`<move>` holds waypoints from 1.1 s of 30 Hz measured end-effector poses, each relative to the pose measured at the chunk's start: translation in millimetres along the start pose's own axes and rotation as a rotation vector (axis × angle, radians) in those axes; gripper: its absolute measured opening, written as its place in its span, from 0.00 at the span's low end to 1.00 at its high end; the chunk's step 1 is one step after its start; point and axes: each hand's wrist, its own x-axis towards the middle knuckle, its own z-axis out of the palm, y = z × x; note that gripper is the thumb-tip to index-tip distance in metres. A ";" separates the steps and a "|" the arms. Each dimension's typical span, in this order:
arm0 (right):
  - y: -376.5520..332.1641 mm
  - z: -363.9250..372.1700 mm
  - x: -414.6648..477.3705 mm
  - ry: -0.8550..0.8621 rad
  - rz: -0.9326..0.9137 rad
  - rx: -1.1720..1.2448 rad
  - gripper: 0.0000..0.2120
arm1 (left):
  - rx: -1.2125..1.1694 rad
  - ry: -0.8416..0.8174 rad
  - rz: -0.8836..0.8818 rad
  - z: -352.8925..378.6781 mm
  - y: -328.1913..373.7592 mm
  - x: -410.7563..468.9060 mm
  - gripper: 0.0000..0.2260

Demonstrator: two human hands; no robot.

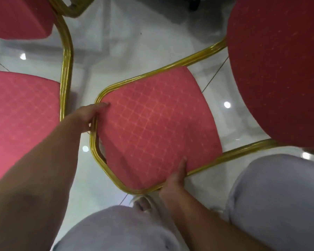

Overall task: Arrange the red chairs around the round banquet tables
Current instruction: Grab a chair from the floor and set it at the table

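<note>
neighbour chair [22, 120] near left edge of floor [134, 42]. left hand [92, 115] curled round corner of gold frame [152, 71], thumb on pad. red chair [152, 124] mid-floor, backrest toward me. right hand [172, 180] wrapped on near rail. metal tube looks stiff and slick, pad soft, so grab frame. guessing light-ish.

The left arm [43, 160] is bare and reaches forward from the lower left, nearly straight. The left hand [91, 116] grips the chair [152, 124] at its far left corner, thumb on top and fingers curled under the frame. The right forearm [207, 223] comes in from the bottom edge. The right hand [172, 182] grips the chair's near edge, thumb lying flat along the top and fingers tucked below. Both knees [116, 230] are bent forward, in pale trousers.
</note>
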 end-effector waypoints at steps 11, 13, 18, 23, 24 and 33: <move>-59.7 -30.5 -259.9 -0.058 0.090 -0.219 0.32 | 0.189 0.309 0.273 -40.0 117.0 -258.4 0.26; -78.9 -47.6 -328.8 -0.051 0.121 -0.274 0.31 | 0.243 0.338 0.288 -40.7 136.6 -330.9 0.26; -130.1 -99.3 -483.3 -0.093 0.141 -0.377 0.30 | 0.332 0.304 0.357 -41.1 195.8 -524.6 0.25; -205.4 -161.3 -581.8 -0.141 0.155 -0.469 0.29 | 0.277 0.140 0.339 -1.7 246.4 -684.4 0.21; -223.9 -175.3 -593.7 -0.165 0.169 -0.498 0.28 | 0.271 0.097 0.340 8.4 252.9 -706.7 0.16; -362.1 -264.6 -666.4 -0.120 -0.246 -0.824 0.10 | 0.152 -0.048 0.316 130.4 276.2 -809.0 0.07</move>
